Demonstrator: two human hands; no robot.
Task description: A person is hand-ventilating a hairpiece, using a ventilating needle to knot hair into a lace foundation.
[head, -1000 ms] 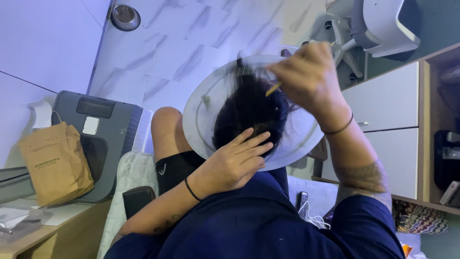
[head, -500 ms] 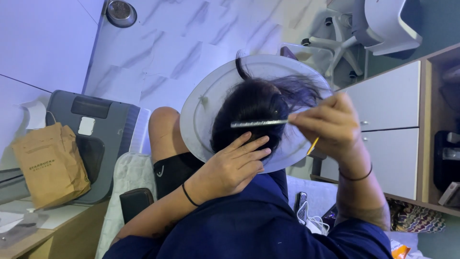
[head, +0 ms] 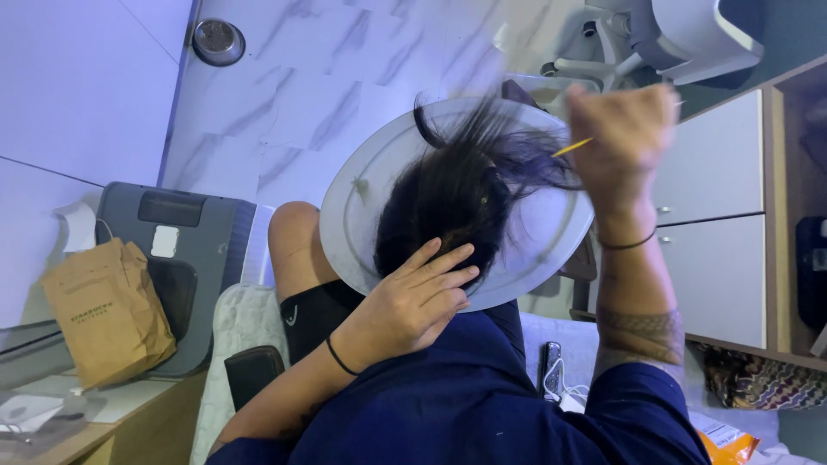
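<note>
Right hand (head: 622, 129) now higher, fingers closed on comb (head: 572, 146); left hand (head: 413, 297), fingers spread, atop hair (head: 448, 202).

Most of the thin yellow-handled tool (head: 573, 146) is hidden inside the right hand (head: 622, 133), and its working end is lost in motion-blurred strands of dark hair (head: 448, 207). The seated person's face is covered by the grey disc (head: 362, 215).

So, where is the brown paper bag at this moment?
In the head view the brown paper bag stands at the far left, leaning against a grey case, well left of the left hand resting on the dark hair.
</note>
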